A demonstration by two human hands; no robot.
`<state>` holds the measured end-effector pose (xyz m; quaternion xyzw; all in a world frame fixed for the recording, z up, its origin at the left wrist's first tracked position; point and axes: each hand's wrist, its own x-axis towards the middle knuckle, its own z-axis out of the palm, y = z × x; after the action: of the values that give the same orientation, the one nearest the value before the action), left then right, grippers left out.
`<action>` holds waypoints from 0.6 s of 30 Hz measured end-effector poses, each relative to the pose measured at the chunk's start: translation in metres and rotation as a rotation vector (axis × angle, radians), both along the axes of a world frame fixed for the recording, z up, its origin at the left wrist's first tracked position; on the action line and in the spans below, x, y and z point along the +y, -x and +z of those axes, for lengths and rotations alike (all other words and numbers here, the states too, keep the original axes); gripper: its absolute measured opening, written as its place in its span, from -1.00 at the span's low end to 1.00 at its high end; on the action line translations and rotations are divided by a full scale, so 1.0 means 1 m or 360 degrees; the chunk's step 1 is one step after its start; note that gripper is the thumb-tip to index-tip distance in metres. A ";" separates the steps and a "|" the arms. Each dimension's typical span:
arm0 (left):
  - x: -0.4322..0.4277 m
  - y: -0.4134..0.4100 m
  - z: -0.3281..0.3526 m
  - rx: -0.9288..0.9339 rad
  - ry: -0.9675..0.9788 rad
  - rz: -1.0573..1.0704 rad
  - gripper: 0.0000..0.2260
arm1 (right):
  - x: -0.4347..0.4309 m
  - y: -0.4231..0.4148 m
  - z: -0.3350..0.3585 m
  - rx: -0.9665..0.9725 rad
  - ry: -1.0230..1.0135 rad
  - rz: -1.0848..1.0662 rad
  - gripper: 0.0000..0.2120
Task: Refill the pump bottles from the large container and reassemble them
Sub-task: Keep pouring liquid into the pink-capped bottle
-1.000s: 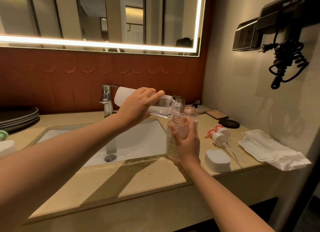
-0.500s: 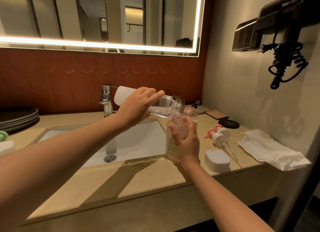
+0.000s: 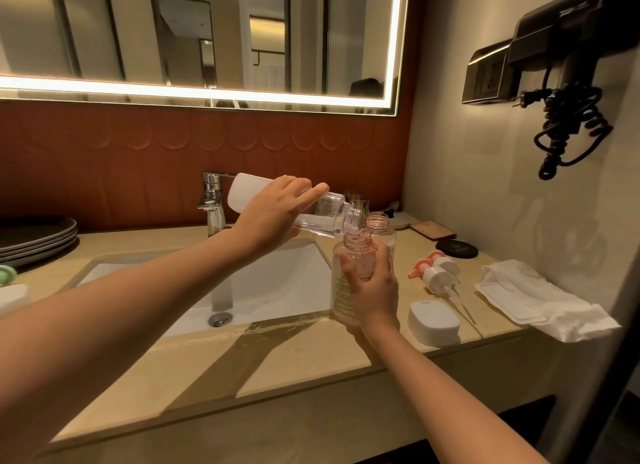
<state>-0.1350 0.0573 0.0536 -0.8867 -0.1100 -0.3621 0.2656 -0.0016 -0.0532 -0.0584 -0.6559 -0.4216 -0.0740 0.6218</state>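
My left hand (image 3: 273, 214) grips the large clear container (image 3: 322, 214), tipped almost level with its open mouth over the neck of a clear pump bottle (image 3: 341, 290). A thin stream runs down into that bottle. My right hand (image 3: 374, 287) wraps around the bottle, which stands upright at the sink's right edge. A second open pump bottle (image 3: 382, 228) stands just behind it. Two pump heads (image 3: 436, 273) with pink nozzles and white collars lie on the counter to the right. The container's white cap (image 3: 433, 321) rests near the counter's front edge.
A white basin (image 3: 277, 290) with a chrome faucet (image 3: 213, 203) lies left of the bottles. Dark plates (image 3: 38, 238) are stacked at far left. A white cloth (image 3: 540, 300) hangs over the right counter edge. A black round lid (image 3: 457, 248) sits behind the pumps. A hair dryer (image 3: 568, 68) hangs on the wall.
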 end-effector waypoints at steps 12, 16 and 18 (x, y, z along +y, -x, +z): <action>0.000 0.000 0.001 0.0008 -0.0011 0.0011 -0.34 | -0.001 0.001 0.001 0.0003 0.0016 0.0002 -0.20; 0.000 0.000 0.001 0.0009 -0.0011 0.0015 -0.34 | 0.000 0.001 0.001 0.0000 0.0036 -0.0019 -0.26; 0.000 -0.001 0.001 0.0009 -0.0016 0.0017 -0.34 | 0.000 0.001 0.001 -0.0003 0.0034 -0.0022 -0.26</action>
<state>-0.1345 0.0571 0.0551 -0.8858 -0.1119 -0.3587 0.2723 -0.0027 -0.0537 -0.0569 -0.6653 -0.4183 -0.0744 0.6139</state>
